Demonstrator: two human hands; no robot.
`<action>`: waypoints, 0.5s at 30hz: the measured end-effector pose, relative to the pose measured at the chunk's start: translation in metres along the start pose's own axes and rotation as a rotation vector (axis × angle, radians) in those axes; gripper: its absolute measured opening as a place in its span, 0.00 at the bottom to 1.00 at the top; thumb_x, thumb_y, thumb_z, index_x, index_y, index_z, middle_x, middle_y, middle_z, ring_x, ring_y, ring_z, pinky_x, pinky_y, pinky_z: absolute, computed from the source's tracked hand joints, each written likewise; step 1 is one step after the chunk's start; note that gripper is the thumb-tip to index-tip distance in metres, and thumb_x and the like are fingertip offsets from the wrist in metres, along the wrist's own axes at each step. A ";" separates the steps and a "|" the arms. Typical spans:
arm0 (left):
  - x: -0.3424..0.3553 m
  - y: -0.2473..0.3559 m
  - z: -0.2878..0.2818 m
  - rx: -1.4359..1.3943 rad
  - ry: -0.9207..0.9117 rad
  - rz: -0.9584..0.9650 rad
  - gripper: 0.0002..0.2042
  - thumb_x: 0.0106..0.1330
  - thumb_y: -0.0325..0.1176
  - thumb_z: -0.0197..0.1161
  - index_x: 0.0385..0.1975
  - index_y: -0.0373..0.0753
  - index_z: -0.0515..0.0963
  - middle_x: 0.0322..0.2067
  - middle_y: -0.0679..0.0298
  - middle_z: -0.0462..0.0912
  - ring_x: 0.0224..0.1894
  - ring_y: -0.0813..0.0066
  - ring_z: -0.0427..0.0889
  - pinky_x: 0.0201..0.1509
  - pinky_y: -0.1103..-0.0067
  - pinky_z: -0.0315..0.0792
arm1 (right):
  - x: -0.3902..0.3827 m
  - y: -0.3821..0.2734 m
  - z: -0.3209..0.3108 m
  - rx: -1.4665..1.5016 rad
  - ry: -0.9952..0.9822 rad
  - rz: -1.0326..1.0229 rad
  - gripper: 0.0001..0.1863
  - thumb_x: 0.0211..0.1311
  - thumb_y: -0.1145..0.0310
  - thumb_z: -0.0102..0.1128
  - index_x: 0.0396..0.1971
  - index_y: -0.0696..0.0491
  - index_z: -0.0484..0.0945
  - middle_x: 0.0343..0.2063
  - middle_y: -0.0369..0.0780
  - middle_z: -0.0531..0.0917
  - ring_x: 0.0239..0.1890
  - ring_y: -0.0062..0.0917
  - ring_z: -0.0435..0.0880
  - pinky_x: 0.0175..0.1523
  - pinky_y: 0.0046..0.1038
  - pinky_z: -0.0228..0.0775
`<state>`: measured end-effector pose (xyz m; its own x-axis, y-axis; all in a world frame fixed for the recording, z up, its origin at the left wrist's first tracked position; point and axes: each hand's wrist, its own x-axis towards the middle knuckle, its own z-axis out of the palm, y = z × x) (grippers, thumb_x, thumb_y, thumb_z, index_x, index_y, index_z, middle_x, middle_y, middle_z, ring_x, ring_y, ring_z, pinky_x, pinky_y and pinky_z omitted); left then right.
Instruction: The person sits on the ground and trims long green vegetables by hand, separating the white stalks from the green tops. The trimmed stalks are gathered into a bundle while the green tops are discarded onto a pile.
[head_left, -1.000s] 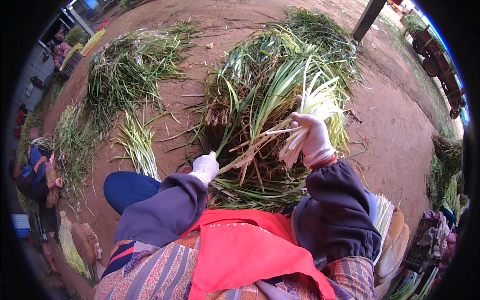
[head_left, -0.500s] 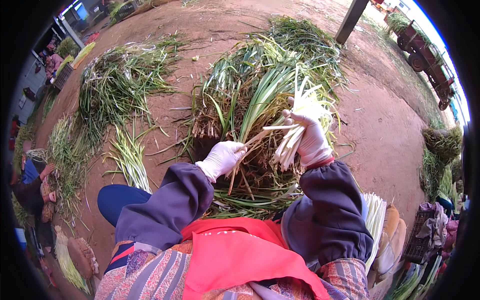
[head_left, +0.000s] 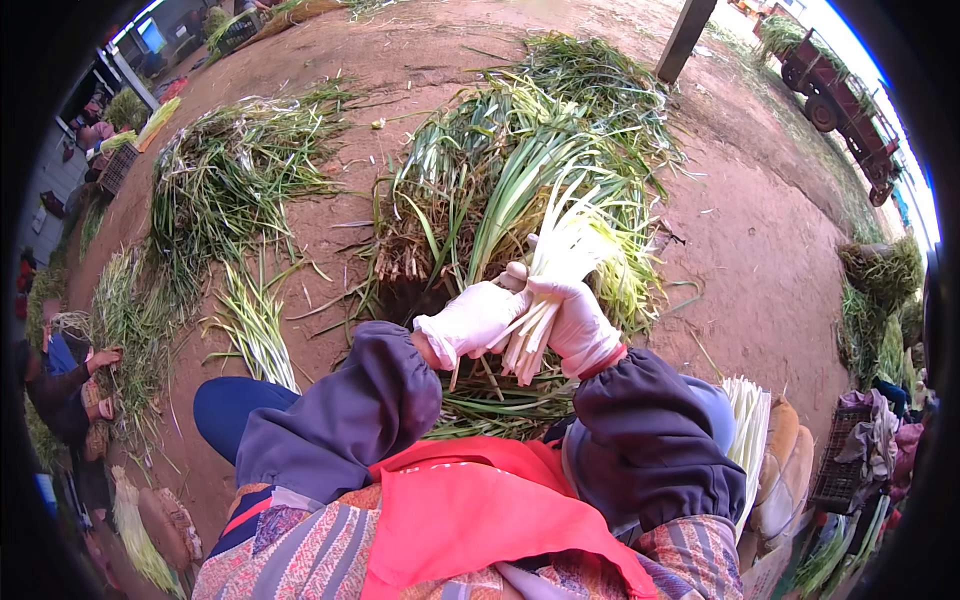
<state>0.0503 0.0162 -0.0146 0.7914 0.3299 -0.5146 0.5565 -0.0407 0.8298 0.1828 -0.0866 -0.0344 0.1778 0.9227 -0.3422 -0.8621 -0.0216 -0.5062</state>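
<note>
In white gloves, both my hands meet before my lap at a bunch of pale leafy stalks (head_left: 566, 248), leek-like, with white stems and yellow-green leaves. My right hand (head_left: 578, 322) is wrapped round the bunch, stem ends pointing down toward me and leaves fanning away. Against its near side my left hand (head_left: 468, 318) is closed, fingertips pinching among the stems; exactly which stalks it grips is partly hidden. Just beyond lies a big heap of untrimmed green stalks (head_left: 470, 175) with brown, dry roots and outer leaves. More green leaves (head_left: 500, 405) lie between my knees.
A second green heap (head_left: 235, 175) lies left, with a small pale bunch (head_left: 255, 325) nearer. White stalks (head_left: 745, 440) rest by my right thigh. Farther off are a post (head_left: 686, 40), a loaded trailer (head_left: 835, 95), a crate (head_left: 842, 455), and a co-worker's hand (head_left: 103, 360) at far left.
My left hand has moved right and up to the bunch; the loose thin brownish stalks it pinched no longer show clearly. My right hand has drawn left and slightly nearer with the bunch.
</note>
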 end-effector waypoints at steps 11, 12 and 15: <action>-0.009 -0.004 -0.020 -0.369 0.041 0.180 0.20 0.69 0.48 0.53 0.28 0.35 0.78 0.13 0.69 0.76 0.10 0.83 0.71 0.14 0.88 0.62 | -0.006 -0.011 -0.011 0.086 -0.058 -0.141 0.38 0.50 0.76 0.56 0.65 0.49 0.58 0.45 0.43 0.76 0.34 0.27 0.77 0.43 0.34 0.73; -0.005 -0.003 -0.026 -0.370 0.246 0.255 0.17 0.68 0.43 0.55 0.40 0.33 0.77 0.24 0.65 0.81 0.14 0.85 0.73 0.18 0.89 0.64 | -0.007 -0.011 -0.011 0.091 -0.093 -0.141 0.38 0.50 0.76 0.56 0.65 0.49 0.58 0.46 0.43 0.76 0.34 0.26 0.77 0.43 0.34 0.74; 0.008 -0.003 -0.026 -0.271 0.067 0.355 0.31 0.62 0.31 0.59 0.66 0.37 0.55 0.54 0.65 0.70 0.31 0.85 0.75 0.32 0.87 0.69 | -0.008 -0.012 -0.011 0.087 -0.117 -0.119 0.39 0.49 0.75 0.57 0.65 0.49 0.58 0.51 0.46 0.74 0.32 0.26 0.77 0.41 0.34 0.75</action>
<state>0.0487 0.0435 -0.0154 0.8981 0.4011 -0.1801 0.1603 0.0828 0.9836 0.1972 -0.0979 -0.0346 0.2289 0.9554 -0.1867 -0.8771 0.1192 -0.4652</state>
